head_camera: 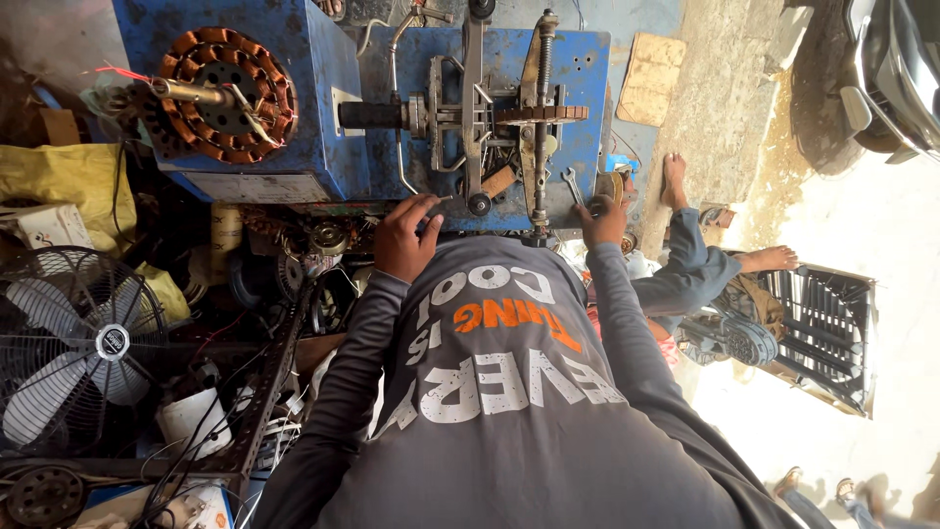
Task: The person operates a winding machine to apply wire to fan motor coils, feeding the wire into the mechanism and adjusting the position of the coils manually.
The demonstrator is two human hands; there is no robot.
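My left hand [406, 235] is at the front edge of a blue winding machine [578, 69], its thumb and fingers pinched on a small thin metal piece I cannot identify. My right hand [602, 217] is closed on a round tan knob [609, 186] at the machine's right front corner. Between my hands stands the machine's metal frame, with a threaded rod and a gear [539, 113]. A small spanner [573, 184] lies on the blue top just left of my right hand. Grey sleeves cover both my arms.
A copper-wound stator [227, 93] sits on a blue box at the left. A black fan [78, 343], motor parts and wires crowd the lower left. Another person's bare feet and legs [725, 264] are at the right, beside a black fan grille [822, 333].
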